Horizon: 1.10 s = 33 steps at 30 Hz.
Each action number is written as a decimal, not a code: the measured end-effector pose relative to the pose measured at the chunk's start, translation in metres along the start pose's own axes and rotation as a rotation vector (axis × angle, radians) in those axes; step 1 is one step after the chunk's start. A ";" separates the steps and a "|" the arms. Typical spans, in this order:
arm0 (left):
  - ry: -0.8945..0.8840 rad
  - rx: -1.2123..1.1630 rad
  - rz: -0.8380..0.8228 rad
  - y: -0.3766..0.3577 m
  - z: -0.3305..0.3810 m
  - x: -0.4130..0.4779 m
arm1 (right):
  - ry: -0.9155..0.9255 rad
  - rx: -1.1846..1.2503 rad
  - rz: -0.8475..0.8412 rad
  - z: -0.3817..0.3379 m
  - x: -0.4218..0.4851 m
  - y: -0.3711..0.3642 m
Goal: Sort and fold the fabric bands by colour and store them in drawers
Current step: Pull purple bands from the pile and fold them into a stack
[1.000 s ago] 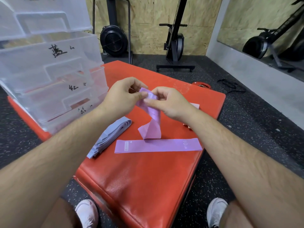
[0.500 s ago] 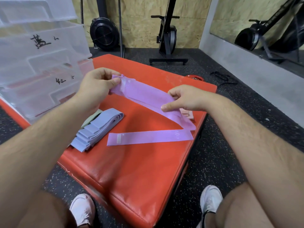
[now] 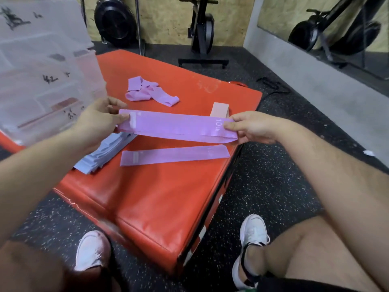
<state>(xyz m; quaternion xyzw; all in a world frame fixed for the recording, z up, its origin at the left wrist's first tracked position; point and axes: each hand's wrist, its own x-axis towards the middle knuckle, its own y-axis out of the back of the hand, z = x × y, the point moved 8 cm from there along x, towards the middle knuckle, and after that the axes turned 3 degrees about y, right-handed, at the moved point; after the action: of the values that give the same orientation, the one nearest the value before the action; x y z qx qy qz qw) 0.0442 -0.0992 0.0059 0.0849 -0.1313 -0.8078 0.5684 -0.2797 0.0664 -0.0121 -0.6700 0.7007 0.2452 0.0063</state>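
We find the held band (image 3: 176, 128) pinched at either end by left hand (image 3: 99, 121) and right hand (image 3: 254, 128); its long axis runs crosswise, roughly parallel above the laid band (image 3: 174, 158) on the mat (image 3: 147, 197).

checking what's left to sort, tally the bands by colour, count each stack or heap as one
purple: 3 (held band, flat band, loose heap)
blue-grey: 1 (folded stack)
pink: 1 (folded piece)
total: 5
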 end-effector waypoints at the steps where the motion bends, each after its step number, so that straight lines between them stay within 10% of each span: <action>1: -0.001 0.006 0.001 -0.001 -0.004 -0.002 | -0.008 0.069 0.010 0.004 0.000 -0.003; 17: -0.138 0.523 0.069 -0.006 -0.031 -0.025 | 0.022 -0.391 0.367 0.019 0.004 0.001; 33: -0.227 0.786 0.000 -0.025 -0.055 -0.032 | 0.030 -0.621 0.282 0.027 0.007 -0.014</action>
<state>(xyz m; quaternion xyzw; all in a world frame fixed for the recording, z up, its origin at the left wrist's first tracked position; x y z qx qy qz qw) 0.0481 -0.0675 -0.0551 0.2060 -0.4916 -0.7004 0.4747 -0.2758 0.0699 -0.0428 -0.5399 0.6784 0.4352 -0.2425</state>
